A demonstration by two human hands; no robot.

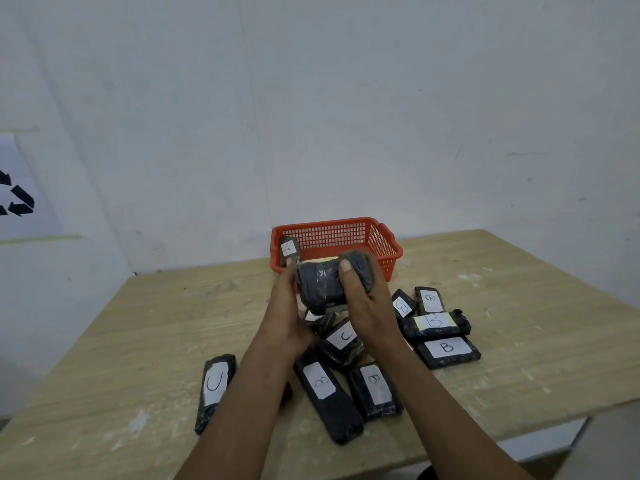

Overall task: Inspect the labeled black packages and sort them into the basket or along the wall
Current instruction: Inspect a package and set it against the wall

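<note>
Both hands, left (285, 306) and right (363, 299), grip one black package (323, 284), seemingly label-down, before the red basket (346, 233).

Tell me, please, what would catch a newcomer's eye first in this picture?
First, the two hands at the centre: the right hand and left hand together grip a black wrapped package held up in front of the orange plastic mesh basket, which stands on the wooden table near the wall. Below them lies a loose heap of black packages with white paper labels, lettered B or C.
</note>
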